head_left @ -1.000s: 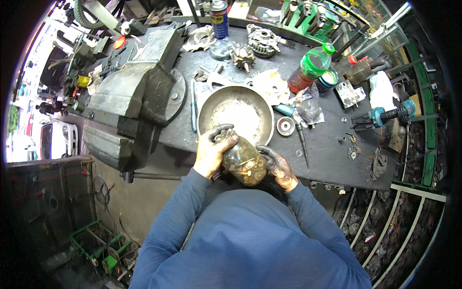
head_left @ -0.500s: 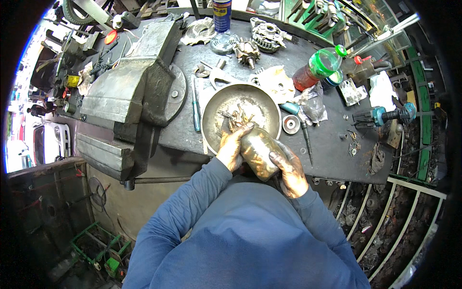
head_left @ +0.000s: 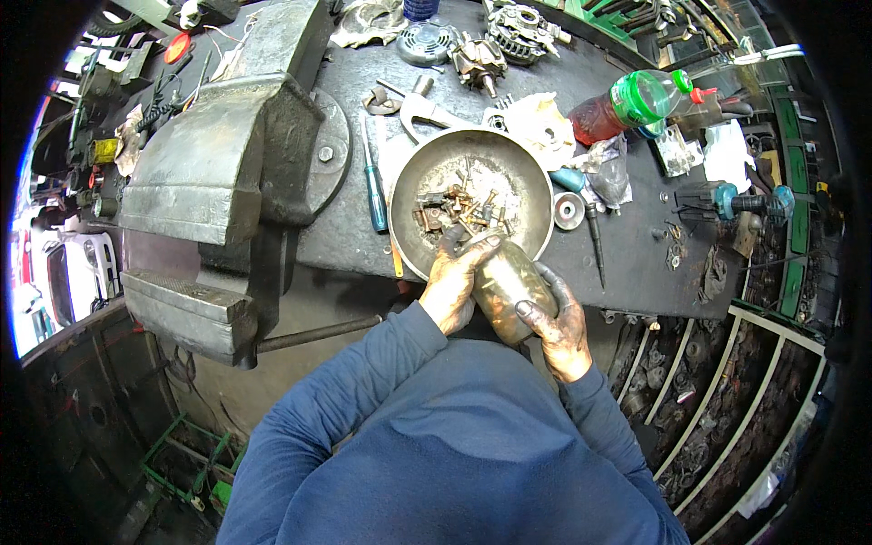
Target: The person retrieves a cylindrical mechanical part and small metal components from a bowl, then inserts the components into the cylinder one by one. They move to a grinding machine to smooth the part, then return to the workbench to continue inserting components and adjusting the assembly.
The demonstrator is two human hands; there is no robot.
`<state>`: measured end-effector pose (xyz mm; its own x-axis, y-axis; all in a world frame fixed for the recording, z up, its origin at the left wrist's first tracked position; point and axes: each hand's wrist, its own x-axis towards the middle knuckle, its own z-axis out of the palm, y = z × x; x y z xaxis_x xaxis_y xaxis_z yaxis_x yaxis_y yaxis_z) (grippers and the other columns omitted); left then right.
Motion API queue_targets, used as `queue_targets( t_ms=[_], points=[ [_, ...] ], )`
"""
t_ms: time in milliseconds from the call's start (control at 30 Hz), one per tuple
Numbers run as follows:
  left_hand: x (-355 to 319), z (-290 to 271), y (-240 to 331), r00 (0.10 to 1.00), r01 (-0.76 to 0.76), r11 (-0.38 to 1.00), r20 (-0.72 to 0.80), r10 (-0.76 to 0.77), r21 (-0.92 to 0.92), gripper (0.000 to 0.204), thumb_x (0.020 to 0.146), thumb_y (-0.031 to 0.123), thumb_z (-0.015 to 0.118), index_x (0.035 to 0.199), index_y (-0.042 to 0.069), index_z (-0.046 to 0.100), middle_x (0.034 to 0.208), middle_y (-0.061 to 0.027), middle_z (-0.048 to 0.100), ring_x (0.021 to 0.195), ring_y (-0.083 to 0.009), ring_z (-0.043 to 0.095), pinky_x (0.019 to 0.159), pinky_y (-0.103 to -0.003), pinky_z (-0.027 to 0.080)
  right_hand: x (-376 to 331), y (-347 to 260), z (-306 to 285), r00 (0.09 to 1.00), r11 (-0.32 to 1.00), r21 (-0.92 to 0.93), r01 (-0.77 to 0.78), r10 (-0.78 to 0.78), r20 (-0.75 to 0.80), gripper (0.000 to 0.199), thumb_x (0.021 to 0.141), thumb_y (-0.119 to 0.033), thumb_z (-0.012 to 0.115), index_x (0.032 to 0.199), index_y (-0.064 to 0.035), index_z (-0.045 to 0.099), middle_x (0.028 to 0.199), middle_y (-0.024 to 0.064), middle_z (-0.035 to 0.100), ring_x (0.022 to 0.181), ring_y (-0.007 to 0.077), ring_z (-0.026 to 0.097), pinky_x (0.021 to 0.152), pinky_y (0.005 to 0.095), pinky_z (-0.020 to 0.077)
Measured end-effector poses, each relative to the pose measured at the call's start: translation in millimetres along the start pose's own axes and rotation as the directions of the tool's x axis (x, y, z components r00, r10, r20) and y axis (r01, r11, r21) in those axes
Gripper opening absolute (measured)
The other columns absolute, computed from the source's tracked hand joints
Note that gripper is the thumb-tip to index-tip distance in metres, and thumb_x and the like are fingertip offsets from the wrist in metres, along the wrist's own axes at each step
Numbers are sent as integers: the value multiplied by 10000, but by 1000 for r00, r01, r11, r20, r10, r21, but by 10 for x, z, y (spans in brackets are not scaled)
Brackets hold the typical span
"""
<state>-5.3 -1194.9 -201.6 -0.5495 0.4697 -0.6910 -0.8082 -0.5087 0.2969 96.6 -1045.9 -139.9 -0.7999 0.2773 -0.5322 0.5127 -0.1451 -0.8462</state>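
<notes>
A clear, grimy jar [head_left: 510, 292] with brownish small parts showing inside is tilted, its upper end over the near rim of a round metal bowl [head_left: 414, 170]. My left hand [head_left: 451, 283] is closed around the jar's mouth end, the fingertips reaching over the bowl. Lower down, my right hand [head_left: 563, 329] wraps the jar's side, thumb on top. A loose pile of bolts and small metal fittings [head_left: 465, 207] lies in the bowl. The jar's opening is hidden by my left fingers.
A big bench vise [head_left: 200, 154] stands on the left. A teal-handled screwdriver [head_left: 373, 195] lies beside the bowl. To the right are a green-capped bottle of red liquid [head_left: 627, 104], a dark pointed tool [head_left: 596, 243] and a teal power tool [head_left: 727, 202]. Alternator parts [head_left: 522, 34] sit behind.
More bolts and fittings now show in the bowl, spread wider. The jar and both hands have shifted slightly right in the picture, and the whole view has moved a little.
</notes>
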Motion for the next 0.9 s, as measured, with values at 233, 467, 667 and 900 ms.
queue_targets(
  t_ms=[233,467,667,900],
  points=[
    [28,-32,-80,999,19,1000,40,-18,-24,582,959,86,710,1471,32,440,1263,-117,664,1151,-240,658,983,-401,566,-35,-106,-126,989,948,-283,143,-128,70,890,768,-258,920,1474,59,482,1362,177,634,1261,245,597,1090,378,470],
    [35,186,-143,963,-269,896,97,251,352,631,906,75,793,1449,-3,480,1305,-139,668,1188,-202,644,1026,-352,528,146,204,-377,976,989,-41,139,-130,175,1051,719,-311,940,1543,40,392,1470,186,549,1363,262,521,1143,390,425],
    [76,351,-259,739,-630,309,427,521,713,655,801,106,888,1354,6,551,1195,-121,680,1137,-216,653,1013,-374,530,411,29,-550,937,881,-349,319,-240,253,1151,654,-290,940,1584,19,336,1545,211,481,1440,309,466,1189,429,384],
    [45,576,-373,432,-826,-121,756,492,551,830,674,176,949,1399,87,555,1366,-214,570,1252,-406,587,1054,-488,503,454,71,-813,848,744,-408,529,-448,283,963,720,-212,886,1514,-2,382,1445,204,539,1357,294,540,1128,406,455]
  ],
)
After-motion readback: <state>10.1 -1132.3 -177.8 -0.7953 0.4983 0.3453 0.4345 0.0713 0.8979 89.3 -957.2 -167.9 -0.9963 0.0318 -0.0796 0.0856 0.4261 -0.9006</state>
